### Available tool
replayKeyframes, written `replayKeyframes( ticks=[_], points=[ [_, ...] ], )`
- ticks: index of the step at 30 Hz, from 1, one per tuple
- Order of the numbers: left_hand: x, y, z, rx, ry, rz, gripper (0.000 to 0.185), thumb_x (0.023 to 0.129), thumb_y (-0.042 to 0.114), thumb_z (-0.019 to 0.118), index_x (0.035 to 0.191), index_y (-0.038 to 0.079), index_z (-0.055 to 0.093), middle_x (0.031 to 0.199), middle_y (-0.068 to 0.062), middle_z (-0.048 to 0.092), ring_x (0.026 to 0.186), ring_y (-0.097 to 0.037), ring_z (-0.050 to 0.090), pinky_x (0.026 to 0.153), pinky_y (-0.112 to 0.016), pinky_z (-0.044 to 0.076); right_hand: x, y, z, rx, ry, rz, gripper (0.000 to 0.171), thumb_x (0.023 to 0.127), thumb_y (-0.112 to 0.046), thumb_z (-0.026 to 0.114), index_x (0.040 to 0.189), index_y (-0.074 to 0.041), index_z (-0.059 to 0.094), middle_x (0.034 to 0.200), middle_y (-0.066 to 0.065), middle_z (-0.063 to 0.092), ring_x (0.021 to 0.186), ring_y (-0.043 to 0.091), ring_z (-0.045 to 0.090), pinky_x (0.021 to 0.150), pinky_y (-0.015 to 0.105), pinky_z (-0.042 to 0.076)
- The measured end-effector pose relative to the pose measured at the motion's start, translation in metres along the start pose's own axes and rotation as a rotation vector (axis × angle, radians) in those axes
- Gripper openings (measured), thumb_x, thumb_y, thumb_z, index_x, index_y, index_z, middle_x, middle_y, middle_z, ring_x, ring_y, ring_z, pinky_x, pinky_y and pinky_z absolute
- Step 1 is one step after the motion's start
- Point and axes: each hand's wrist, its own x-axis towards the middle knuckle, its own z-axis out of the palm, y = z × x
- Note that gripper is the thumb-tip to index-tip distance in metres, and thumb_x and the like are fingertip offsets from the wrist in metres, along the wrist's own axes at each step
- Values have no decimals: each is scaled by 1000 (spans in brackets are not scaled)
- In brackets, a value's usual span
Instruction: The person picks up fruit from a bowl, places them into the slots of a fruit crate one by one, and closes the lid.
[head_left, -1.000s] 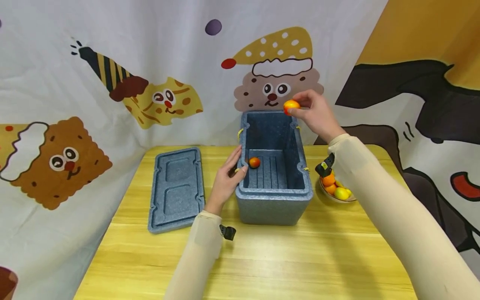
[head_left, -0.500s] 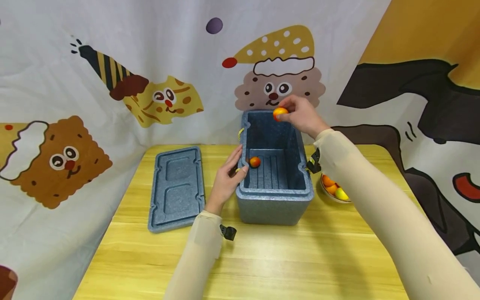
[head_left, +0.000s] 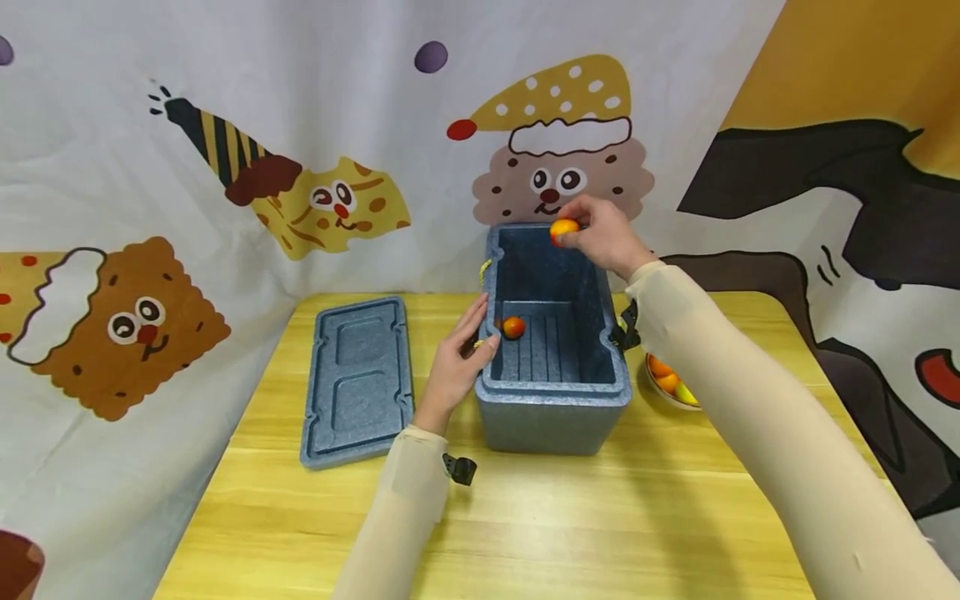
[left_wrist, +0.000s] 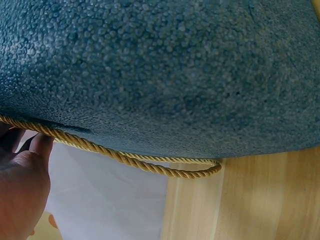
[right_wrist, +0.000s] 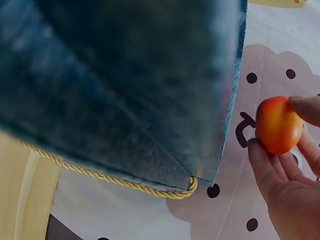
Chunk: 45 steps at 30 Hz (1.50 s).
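A grey-blue foam box (head_left: 553, 427) stands uncovered on the table, with an orange-red fruit (head_left: 513, 327) on its floor near the left wall. My right hand (head_left: 606, 237) pinches a second fruit (right_wrist: 279, 125), yellow-orange with red patches, between thumb and fingertips, at the box's far right corner, above the rim. My left hand (head_left: 452, 367) rests against the box's left side, its fingers extended along the outside and the thumb at the rim notch. In the left wrist view, a yellow rope handle (left_wrist: 170, 171) runs past those fingers.
The grey-blue lid (head_left: 358, 379) lies on the wooden table (head_left: 510, 533) left of the box. A bowl (head_left: 678, 403) with several orange and yellow fruits stands right of it, partly behind the right sleeve. A printed curtain (head_left: 360, 83) hangs behind the table.
My right hand has carried the pinched fruit left from beside the box's far right corner to over its opening, then stayed nearly in place. The left hand keeps its place on the box.
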Motion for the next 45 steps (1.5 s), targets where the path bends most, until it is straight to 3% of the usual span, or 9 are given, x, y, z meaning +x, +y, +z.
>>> replayKeyframes(
  ticks=[7, 18, 29, 41, 45],
  points=[
    [1, -2, -3, -6, 0, 11, 53, 98, 0, 56, 144, -13, 34, 156, -23, 26, 143, -32, 26, 106, -33, 37, 1, -2, -2, -46, 28, 0, 42, 95, -11, 65, 133, 1, 51, 137, 16, 49, 127, 34, 44, 105, 47, 37],
    [2, 1, 0, 0, -17, 12, 54, 98, 1, 55, 145, -13, 33, 156, -23, 25, 143, -32, 25, 109, -38, 34, -4, -2, -6, -48, 6, 21, 40, 97, -17, 63, 132, 0, 53, 134, 18, 51, 122, 32, 48, 101, 48, 41],
    [0, -1, -1, 8, -8, -7, 53, 98, 3, 56, 145, -11, 35, 157, -21, 26, 143, -30, 26, 108, -38, 35, -13, 3, -11, 7, -14, -51, 33, 98, -16, 61, 126, 2, 57, 122, 16, 58, 110, 30, 53, 96, 45, 45],
    [0, -2, 0, 2, -7, -6, 53, 98, 3, 56, 145, -12, 35, 156, -22, 26, 143, -30, 27, 107, -35, 37, -48, 6, -33, 92, 21, -85, 33, 98, -25, 61, 124, -4, 59, 122, 12, 57, 109, 24, 51, 94, 42, 42],
    [0, -2, -1, -3, -6, 1, 53, 98, 2, 56, 145, -12, 35, 156, -23, 26, 142, -32, 28, 108, -40, 35, -67, 9, -42, 138, 57, -89, 34, 98, -29, 62, 124, -6, 60, 123, 11, 57, 110, 21, 50, 94, 39, 41]
  ],
)
